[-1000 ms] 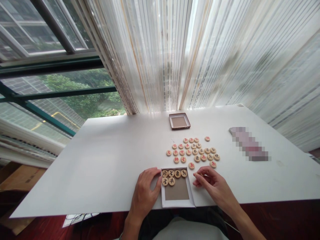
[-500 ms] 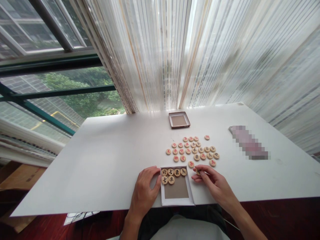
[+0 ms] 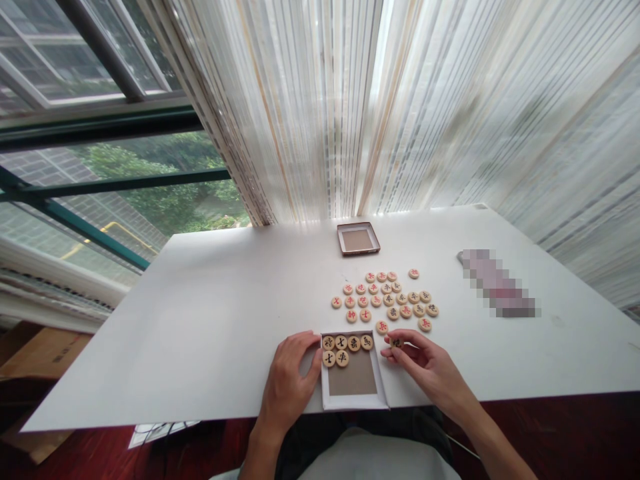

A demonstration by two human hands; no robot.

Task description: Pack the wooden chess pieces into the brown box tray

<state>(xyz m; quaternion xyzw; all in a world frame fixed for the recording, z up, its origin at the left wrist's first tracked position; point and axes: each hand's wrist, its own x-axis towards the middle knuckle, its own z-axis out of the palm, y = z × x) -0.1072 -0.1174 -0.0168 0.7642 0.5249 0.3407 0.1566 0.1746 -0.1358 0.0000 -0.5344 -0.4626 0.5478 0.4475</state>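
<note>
A shallow white-rimmed box [image 3: 354,403] lies near the table's front edge. Inside, several Chinese chess pieces [image 3: 341,359] with black characters fill the back row and part of a second row. My left hand [image 3: 290,377] is at the box's left wall, thumb and fingers apart, their tips against or very near it. Just right of the box, my right hand [image 3: 433,370] pinches a black-marked Chinese chess piece [image 3: 397,343] between thumb and fingers, face up. Behind it, loose red-marked pieces [image 3: 363,301] and black-marked pieces [image 3: 401,299] lie spread on the table.
The box's matching lid [image 3: 359,252] rests inside up at the back of the white table [image 3: 200,320]. A blurred-out flat object [image 3: 500,283] lies to the right. Striped curtains [image 3: 325,120] hang behind the table; a cardboard box [image 3: 43,353] stands at the lower left.
My right hand's fingers have shifted on the held piece, so its black character shows more clearly now. My left hand and the box stay in place.
</note>
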